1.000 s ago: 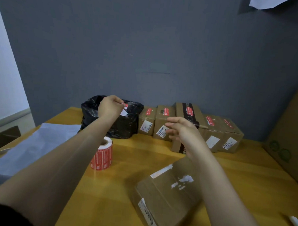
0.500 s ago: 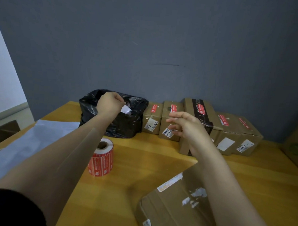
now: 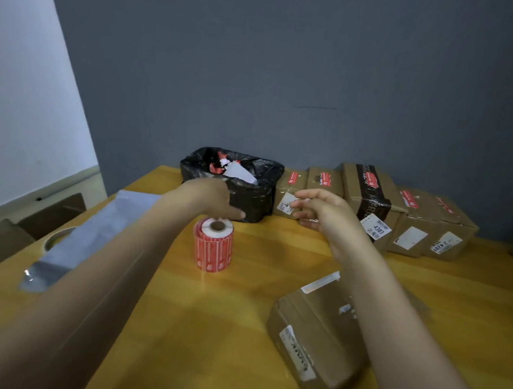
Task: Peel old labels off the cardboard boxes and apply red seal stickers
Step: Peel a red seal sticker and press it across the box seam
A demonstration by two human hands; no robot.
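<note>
The open job, a cardboard box, lies nearest on the wooden table, skewed to its edge. Its top is scuffed with white label scraps, a printed label remains on its near side, and it has no red seal yet. The right forearm crosses above it. Beyond and to its left, the roll of red seal stickers stands upright with its core facing up. The left hand hangs just above and behind the roll, fingers straight and empty; whether they touch it I cannot tell. The right hand hovers further right, fingers loosely spread, holding nothing. So the left hand is plainly nearer the roll and need only drop. Behind them are the black bin bag of scraps and the row of sealed boxes along the wall.
</note>
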